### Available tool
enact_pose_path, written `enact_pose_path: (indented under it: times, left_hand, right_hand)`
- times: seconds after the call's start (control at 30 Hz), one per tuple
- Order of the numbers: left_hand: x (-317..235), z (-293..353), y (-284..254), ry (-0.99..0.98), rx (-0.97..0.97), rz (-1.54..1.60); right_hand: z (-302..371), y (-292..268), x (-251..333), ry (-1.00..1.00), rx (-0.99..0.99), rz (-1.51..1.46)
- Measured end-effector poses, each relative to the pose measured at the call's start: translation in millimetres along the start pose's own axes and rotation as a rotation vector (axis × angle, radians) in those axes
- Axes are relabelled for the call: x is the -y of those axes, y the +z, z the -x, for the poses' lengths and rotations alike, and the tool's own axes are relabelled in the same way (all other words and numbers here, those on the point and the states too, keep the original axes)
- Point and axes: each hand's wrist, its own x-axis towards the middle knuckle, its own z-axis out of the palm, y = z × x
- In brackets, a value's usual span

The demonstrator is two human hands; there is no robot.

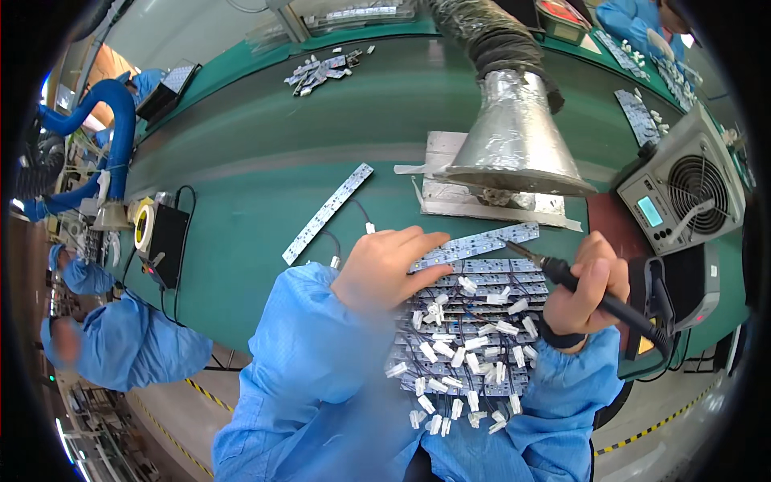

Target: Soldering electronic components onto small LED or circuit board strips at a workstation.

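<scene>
My right hand [590,285] is wrapped round a soldering iron [594,299], its tip pointing left at a white circuit board strip [498,245] with small components. At the strip's left end, my left hand [389,269] grips it, with fingers along the far edge and thumb along the near edge. Nearer to me lie several rows of similar circuit board strips [482,280], with thin dark wires and many white plug connectors [458,357] spread over them. Left of my left hand, a separate circuit board strip [328,214] lies slanted on the green mat, with wires and white connectors beside it.
A silver fume hood [514,132] hangs over a foil-covered plate [450,197] beyond the strips. At the right stands a box with a fan and display [679,189]; a black device [165,241] is at the left. Small boards [321,72] lie across the dark belt [265,128]. Other people in blue [128,337] work nearby.
</scene>
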Motion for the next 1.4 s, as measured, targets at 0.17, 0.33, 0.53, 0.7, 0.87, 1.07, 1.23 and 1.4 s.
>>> enact_pose_path:
  times: [0.17, 0.33, 0.53, 0.7, 0.87, 1.07, 1.23, 1.4]
  left_hand:
    - [3, 2, -1, 0.065, -0.014, -0.011]
    - [4, 3, 1, 0.088, -0.051, -0.042]
    - [5, 3, 3, 0.1, -0.065, -0.054]
    - [5, 3, 3, 0.097, -0.066, -0.051]
    - [4, 3, 3, 0.091, -0.08, -0.05]
    - [3, 2, 1, 0.091, -0.07, -0.05]
    - [3, 2, 2, 0.093, -0.069, -0.05]
    - [4, 2, 1, 0.094, -0.064, -0.051]
  right_hand:
    - [11, 14, 8, 0.03, 0.133, -0.017]
    - [13, 22, 5, 0.03, 0.24, -0.025]
    - [16, 24, 1, 0.041, 0.23, -0.024]
    - [18, 25, 0, 0.064, 0.233, -0.007]
    - [18, 25, 1, 0.066, 0.237, -0.017]
    - [19, 24, 1, 0.064, 0.256, -0.03]
    - [20, 25, 0, 0.071, 0.256, -0.022]
    - [20, 26, 0, 0.072, 0.26, -0.022]
